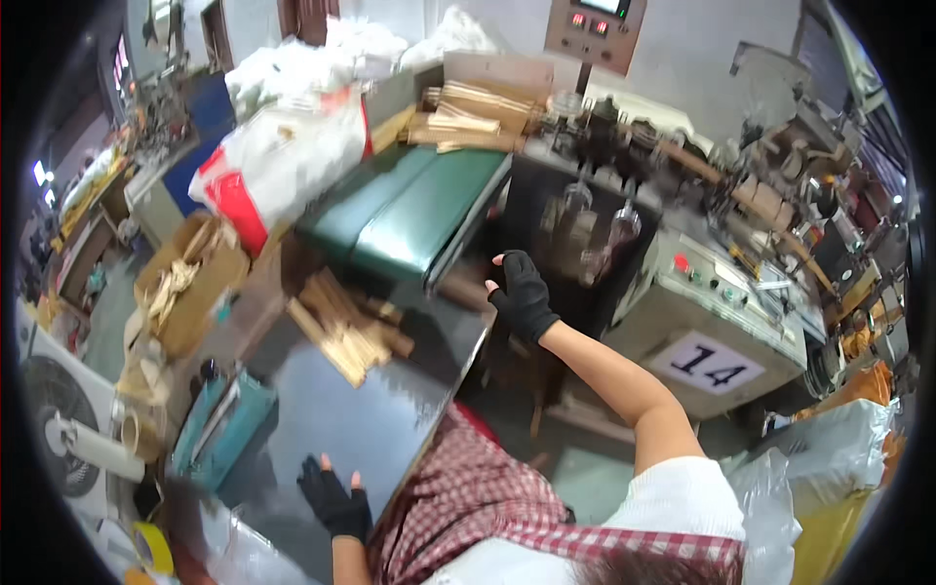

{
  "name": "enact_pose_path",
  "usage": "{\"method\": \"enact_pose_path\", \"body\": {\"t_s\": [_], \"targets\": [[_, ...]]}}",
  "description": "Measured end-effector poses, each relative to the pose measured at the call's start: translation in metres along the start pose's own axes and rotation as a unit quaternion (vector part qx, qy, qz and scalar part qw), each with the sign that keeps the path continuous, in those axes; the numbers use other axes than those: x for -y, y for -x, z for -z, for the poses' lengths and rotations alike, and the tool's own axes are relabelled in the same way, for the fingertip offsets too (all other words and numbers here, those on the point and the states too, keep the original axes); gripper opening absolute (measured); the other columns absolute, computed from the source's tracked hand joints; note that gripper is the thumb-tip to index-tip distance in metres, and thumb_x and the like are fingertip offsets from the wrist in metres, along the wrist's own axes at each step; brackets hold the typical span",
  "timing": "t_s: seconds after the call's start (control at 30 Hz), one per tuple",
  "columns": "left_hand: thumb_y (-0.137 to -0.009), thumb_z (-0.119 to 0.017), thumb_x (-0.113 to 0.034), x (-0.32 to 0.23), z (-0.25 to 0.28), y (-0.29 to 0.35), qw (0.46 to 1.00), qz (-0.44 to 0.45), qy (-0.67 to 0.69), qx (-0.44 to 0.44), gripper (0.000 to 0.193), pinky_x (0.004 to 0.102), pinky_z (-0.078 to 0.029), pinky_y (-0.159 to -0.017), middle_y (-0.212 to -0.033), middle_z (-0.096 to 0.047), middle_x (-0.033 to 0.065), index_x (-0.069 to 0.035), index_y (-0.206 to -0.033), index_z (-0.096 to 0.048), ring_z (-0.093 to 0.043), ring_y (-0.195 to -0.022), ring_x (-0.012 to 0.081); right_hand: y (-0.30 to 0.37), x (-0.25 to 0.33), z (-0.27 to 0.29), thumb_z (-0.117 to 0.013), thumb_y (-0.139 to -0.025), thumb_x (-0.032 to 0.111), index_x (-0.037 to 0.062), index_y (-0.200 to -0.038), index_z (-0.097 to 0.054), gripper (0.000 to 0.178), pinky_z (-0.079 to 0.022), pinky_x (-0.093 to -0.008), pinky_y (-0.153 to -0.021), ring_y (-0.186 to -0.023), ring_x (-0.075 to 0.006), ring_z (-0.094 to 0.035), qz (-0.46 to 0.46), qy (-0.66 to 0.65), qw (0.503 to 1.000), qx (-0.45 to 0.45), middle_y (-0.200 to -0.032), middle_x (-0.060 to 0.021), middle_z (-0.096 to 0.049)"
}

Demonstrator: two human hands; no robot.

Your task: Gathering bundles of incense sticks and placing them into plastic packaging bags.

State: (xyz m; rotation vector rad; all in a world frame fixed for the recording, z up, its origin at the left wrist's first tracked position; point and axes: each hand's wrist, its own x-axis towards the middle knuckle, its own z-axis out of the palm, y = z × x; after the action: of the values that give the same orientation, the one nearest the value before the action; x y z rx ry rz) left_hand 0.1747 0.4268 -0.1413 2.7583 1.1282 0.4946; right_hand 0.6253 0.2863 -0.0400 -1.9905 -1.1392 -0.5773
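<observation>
On the far part of the table (317, 405), wooden sticks (353, 341) lie loose, seemingly still to be handled; more sit beyond the green belt (414, 210). Left hand (336, 499), near, and right hand (525, 300), farther right, both look empty.

Wht fan (66, 436) L, yel. tape roll (154, 549) btm L, wht/red sack (288, 161) bkgd.

Around me, bright light is filling the room, and small white lights (40, 174) are glowing at far left. The green belt (429, 195) and worktop (322, 400) are reflecting glare; machinery (609, 132) is blurring, and straight edges are bending toward the dark rim.
</observation>
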Motion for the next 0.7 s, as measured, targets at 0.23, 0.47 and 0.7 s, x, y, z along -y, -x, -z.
{"method": "enact_pose_path", "body": {"t_s": [0.23, 0.47, 0.7], "targets": [[-0.081, -0.061, -0.020, -0.011, -0.013, -0.039, 0.998, 0.062, -0.018, 0.015, 0.066, 0.0517, -0.017, -0.113, -0.141, -0.036, 0.0274, 0.004, -0.136, -0.036, -0.030, -0.134, 0.0419, -0.185, -0.069, -0.043, -0.073, -0.067, 0.035, -0.0015, -0.124, -0.044, 0.074, -0.035, -0.0447, -0.105, -0.126, -0.0395, -0.038, -0.098, 0.221, 0.967, 0.079, -0.132, -0.0234, -0.042], [-0.076, -0.061, -0.015, -0.022, -0.015, -0.067, 0.997, 0.071, -0.023, 0.018, 0.065, 0.0507, -0.024, -0.110, -0.139, -0.039, 0.0257, 0.002, -0.135, -0.039, -0.034, -0.130, 0.0443, -0.317, -0.181, -0.089, -0.071, -0.046, 0.079, 0.0007, -0.139, -0.040, 0.125, -0.027, -0.0385, -0.112, -0.137, -0.0333, -0.031, -0.327, 0.359, 0.847, 0.214, -0.146, -0.0211, -0.035], [-0.076, -0.058, -0.014, -0.027, -0.026, -0.071, 0.996, 0.080, -0.031, 0.039, 0.065, 0.0507, -0.025, -0.109, -0.139, -0.039, 0.0255, 0.000, -0.136, -0.039, -0.035, -0.129, 0.0438, -0.358, -0.180, -0.118, -0.077, -0.054, 0.065, 0.0045, -0.124, -0.056, 0.095, -0.046, -0.0401, -0.097, -0.113, -0.0324, -0.058, -0.139, 0.272, 0.900, 0.311, -0.121, -0.0211, -0.059]]}}
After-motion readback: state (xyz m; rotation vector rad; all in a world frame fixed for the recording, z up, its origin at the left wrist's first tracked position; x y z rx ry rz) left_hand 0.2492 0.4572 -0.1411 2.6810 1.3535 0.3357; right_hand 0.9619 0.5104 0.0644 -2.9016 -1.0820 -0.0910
